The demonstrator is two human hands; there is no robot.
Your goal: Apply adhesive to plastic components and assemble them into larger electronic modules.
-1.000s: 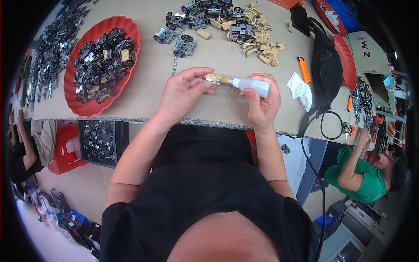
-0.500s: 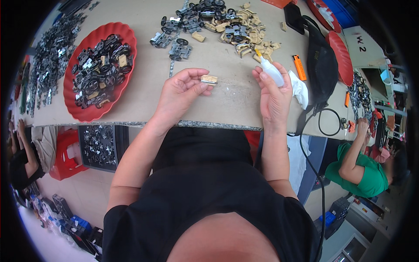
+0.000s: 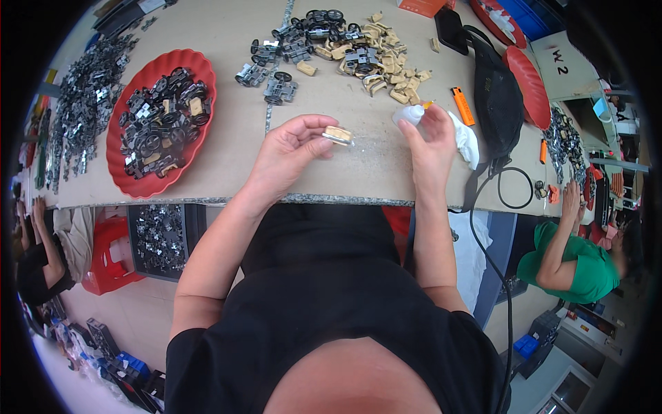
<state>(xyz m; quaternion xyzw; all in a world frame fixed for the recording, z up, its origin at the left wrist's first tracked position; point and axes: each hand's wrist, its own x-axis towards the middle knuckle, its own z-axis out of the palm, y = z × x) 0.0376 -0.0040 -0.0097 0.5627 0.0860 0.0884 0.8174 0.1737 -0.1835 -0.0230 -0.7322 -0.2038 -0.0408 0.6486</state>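
Between the thumb and fingers of my left hand is a small tan plastic part with a pale lower edge, held above the table's front. My right hand grips a small white squeeze bottle with a yellow tip, which points to the right. The bottle is tilted and apart from the tan part. Beyond my hands lies a heap of tan plastic parts, mixed with grey-and-black wheeled toy chassis. A crumpled white cloth rests just right of my right hand.
A red scalloped tray of wheeled chassis stands at left, beside a pile of grey parts. At right are an orange lighter, a black waist bag and a looping cable. A person in green works farther right.
My right hand has turned the bottle, so its tip swings from up-left to the right. My left hand has tilted the tan part and shifted slightly right. The whole view has moved a little.
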